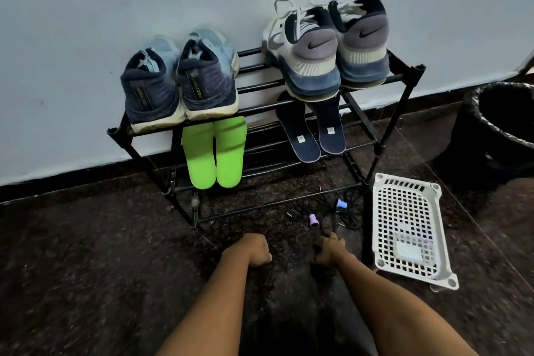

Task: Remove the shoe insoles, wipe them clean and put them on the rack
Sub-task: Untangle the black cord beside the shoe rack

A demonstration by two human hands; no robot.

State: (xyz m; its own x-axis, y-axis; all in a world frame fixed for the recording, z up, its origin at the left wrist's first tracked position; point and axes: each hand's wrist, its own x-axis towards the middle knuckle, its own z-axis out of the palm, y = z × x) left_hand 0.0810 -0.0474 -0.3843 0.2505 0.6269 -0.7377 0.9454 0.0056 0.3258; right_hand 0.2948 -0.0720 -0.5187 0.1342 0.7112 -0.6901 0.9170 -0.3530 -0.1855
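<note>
Two green insoles point(230, 150), two dark insoles point(301, 136) on rack point(260, 89) | left hand point(252, 250) clenched | right hand point(329, 248): cannot tell

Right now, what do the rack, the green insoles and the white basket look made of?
Rack: thin black tubes with a dull sheen, probably painted metal; the corner joints look plastic. Green insoles: matte neon surface, no weave visible, likely foam. White basket: rigid moulded plastic, by its even grid of holes and slight gloss.
</note>
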